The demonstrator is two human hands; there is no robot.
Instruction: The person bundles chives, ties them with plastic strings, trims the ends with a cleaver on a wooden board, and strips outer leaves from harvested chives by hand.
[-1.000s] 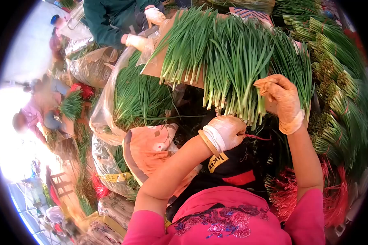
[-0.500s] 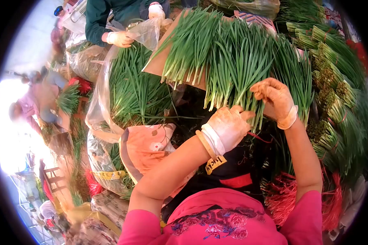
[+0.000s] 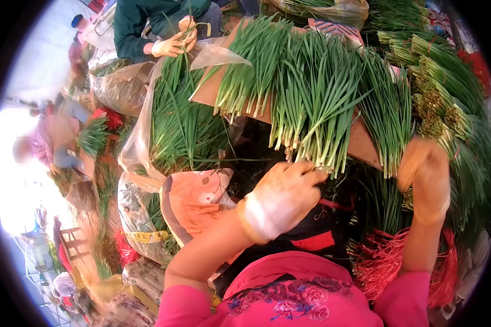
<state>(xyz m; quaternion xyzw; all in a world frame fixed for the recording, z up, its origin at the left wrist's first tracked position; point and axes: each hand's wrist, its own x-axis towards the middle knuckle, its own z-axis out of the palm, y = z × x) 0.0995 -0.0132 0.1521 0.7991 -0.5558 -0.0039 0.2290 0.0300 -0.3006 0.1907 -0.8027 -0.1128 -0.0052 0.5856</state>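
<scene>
Long green garlic chives [image 3: 327,92] lie in several side-by-side bunches on a brown board [image 3: 365,143], pale stem ends toward me. My left hand [image 3: 286,199], in a stained pale glove, is just below the middle bunch's stem ends, its fingers curled. A thin red strand [image 3: 337,205] comes from beside its lower fingers, apparently held there. To the right, my right hand [image 3: 426,177] is raised near the right-hand bunch [image 3: 390,122]. Motion smears its gloved fingers, so their grip is unclear.
Red strands [image 3: 382,259] hang in a thick bundle below right. Tied chive bunches [image 3: 447,109] are stacked along the right. On the left, a clear plastic bag [image 3: 138,144] holds loose chives. A co-worker's gloved hands [image 3: 174,43] handle green leaves at the top.
My left hand has let go of the chive stems and moved down and left. My right hand has swung right and down. The co-worker's hands have come together around some leaves.
</scene>
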